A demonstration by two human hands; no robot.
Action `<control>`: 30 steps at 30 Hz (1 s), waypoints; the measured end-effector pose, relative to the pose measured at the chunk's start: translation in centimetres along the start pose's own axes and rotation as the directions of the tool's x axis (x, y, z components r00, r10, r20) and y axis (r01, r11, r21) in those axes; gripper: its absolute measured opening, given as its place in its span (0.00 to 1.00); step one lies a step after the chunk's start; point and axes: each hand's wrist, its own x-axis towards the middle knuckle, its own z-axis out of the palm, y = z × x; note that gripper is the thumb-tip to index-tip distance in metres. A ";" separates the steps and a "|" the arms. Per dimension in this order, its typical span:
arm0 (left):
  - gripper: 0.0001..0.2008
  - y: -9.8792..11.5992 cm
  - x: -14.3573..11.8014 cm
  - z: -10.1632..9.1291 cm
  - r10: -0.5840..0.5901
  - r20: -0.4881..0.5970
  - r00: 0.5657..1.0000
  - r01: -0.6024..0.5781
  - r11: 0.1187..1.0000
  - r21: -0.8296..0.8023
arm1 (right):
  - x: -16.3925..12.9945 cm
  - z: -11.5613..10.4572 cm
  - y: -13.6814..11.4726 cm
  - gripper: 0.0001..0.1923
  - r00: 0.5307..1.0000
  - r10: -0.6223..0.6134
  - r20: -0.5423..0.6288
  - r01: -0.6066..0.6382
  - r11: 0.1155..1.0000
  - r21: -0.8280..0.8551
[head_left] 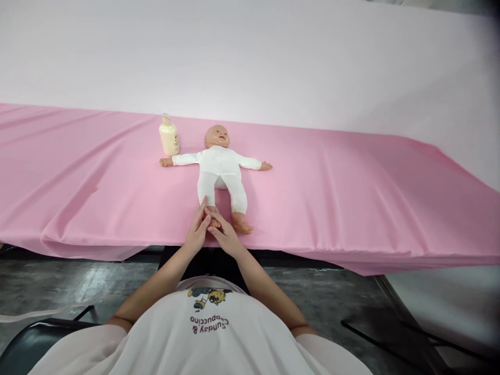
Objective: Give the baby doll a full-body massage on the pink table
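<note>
A baby doll (220, 160) in a white suit lies on its back, arms spread, its head away from me and its feet toward me. My left hand (198, 226) and my right hand (225, 233) meet around the doll's foot (214, 223) on the left of the picture. Fingers of both hands close about that foot from either side, and its toes show between them. The doll's other foot (242, 224) rests free beside my right hand. By the doll's outstretched arm on the left stands a cream pump bottle (169, 136).
Pink cloth (297, 187) covers the long table, hanging in folds over its front edge. Behind it rises a plain white wall (250, 57). A black chair (42, 338) stands at the lower left, and dark metal legs (378, 338) show at the lower right.
</note>
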 end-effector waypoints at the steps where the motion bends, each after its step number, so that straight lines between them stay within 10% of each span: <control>1: 0.33 0.0 -0.2 0.1 0.065 0.011 0.998 -0.066 0.995 0.081 | 0.0 0.0 0.1 0.27 1.000 -0.006 -0.017 0.006 1.000 0.026; 16: 0.40 0.0 -0.8 1.1 0.194 0.116 0.974 -0.223 0.910 0.349 | 0.3 -0.5 0.5 0.24 0.990 0.053 -0.133 -0.028 0.983 0.180; 30: 0.23 0.2 -0.9 1.0 0.241 0.070 0.968 -0.251 0.933 0.259 | 0.6 -0.5 1.1 0.17 0.974 0.069 -0.218 -0.041 0.991 0.127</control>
